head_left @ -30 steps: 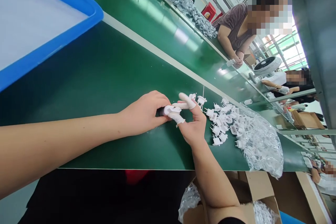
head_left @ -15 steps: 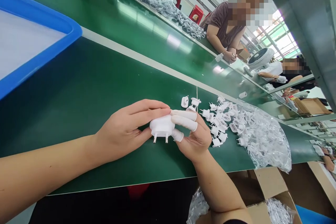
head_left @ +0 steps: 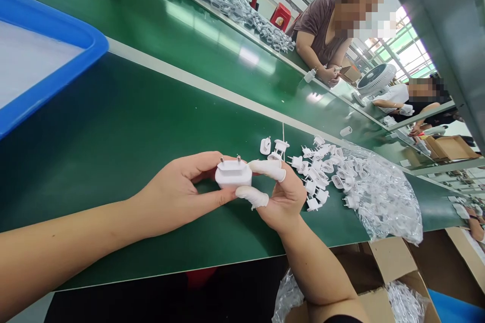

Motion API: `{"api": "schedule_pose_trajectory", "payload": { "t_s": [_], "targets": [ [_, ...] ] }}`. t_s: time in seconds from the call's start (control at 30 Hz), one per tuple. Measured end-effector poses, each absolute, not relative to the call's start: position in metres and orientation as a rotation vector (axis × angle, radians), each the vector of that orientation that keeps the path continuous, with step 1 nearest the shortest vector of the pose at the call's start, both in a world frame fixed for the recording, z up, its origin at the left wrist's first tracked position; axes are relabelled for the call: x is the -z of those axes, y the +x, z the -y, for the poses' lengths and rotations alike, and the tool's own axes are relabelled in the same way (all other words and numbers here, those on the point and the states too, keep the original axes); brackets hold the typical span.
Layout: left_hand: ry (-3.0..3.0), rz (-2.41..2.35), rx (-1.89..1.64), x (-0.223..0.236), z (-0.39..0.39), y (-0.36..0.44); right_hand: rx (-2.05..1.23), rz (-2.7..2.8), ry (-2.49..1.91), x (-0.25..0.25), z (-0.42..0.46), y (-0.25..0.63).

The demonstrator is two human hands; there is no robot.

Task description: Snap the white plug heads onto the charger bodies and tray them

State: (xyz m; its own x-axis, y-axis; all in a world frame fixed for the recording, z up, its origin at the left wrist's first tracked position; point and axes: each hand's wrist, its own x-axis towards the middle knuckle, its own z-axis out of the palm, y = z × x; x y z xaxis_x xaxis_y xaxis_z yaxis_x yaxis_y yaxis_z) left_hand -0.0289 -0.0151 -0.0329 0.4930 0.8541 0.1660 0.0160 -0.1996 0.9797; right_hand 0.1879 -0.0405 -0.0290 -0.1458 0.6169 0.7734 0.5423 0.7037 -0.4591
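Between my two hands is a white two-pin plug adapter (head_left: 234, 175), held above the green work surface with its metal pins pointing up and away from me. My left hand (head_left: 185, 189) grips its left side, thumb in front and fingers behind. On the right side, my right hand (head_left: 282, 189) pinches it with fingers and thumb in white finger cots. Just beyond the right hand lie several loose white plug parts (head_left: 312, 174), some with pins showing. More of them spill from a clear plastic bag (head_left: 390, 197).
A blue tray (head_left: 87, 40) stands at the left on the green bench (head_left: 113, 126). Open cardboard boxes (head_left: 392, 262) with plastic wrap sit below the bench at lower right. Across the bench, a person (head_left: 318, 30) leans near a heap of grey-white parts (head_left: 261, 25) and a fan (head_left: 377, 79).
The plug adapter has been turned over in my hands: its pins pointed down toward me before and point up now. My left thumb has come to the near side.
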Motion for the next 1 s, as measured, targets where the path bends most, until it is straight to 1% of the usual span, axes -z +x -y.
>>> {"api": "schedule_pose_trajectory", "payload": {
  "t_s": [0.3, 0.7, 0.83, 1.0],
  "targets": [
    [1.497, -0.683, -1.060, 0.0371, 0.0072, -0.0249, -0.111, 1.806, -0.921, 0.0287, 0.0395, 0.1884],
    [1.539, -0.755, -1.002, 0.0335, 0.0079, -0.0261, -0.284, 1.737, -0.890, 0.0348, 0.0380, 0.1867],
    [1.528, -0.757, -0.984, 0.0337, 0.0079, -0.0267, -0.293, 1.761, -0.926, 0.0356, 0.0389, 0.1894],
    [1.525, -0.737, -0.987, 0.0330, 0.0093, -0.0271, -0.330, 1.752, -0.872, 0.0347, 0.0385, 0.1883]
  ]
}}
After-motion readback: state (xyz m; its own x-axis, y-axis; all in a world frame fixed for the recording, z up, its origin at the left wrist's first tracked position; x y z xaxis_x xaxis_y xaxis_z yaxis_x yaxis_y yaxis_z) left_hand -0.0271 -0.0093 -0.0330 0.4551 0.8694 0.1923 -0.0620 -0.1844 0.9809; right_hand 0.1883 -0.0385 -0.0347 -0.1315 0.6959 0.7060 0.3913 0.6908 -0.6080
